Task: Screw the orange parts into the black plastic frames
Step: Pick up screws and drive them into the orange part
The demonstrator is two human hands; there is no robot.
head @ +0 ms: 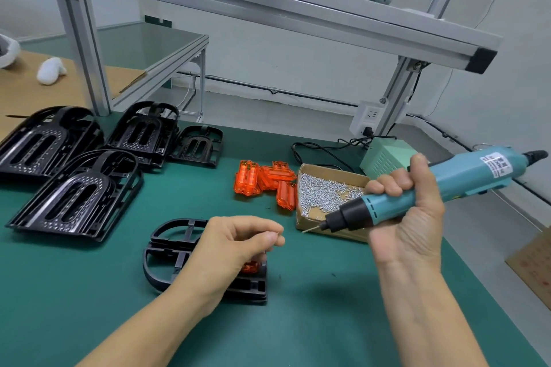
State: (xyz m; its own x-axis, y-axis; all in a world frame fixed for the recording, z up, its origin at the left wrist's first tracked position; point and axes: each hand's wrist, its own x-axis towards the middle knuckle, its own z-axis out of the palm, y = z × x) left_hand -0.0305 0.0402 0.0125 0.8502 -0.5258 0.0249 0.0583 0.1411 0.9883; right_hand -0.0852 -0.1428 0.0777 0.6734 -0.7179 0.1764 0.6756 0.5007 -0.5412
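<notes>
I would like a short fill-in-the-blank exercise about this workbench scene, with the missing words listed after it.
1. The right hand grips a teal electric ____.
2. The cardboard box holds many small silver ____.
3. The loose orange parts lie on the ____ mat.
4. The left hand is above a ____ plastic frame.

Missing words: screwdriver; screws; green; black

Glossy translucent orange plastic parts [264, 182], shiny black plastic frames [77, 188], matt green mat [298, 322]
</notes>
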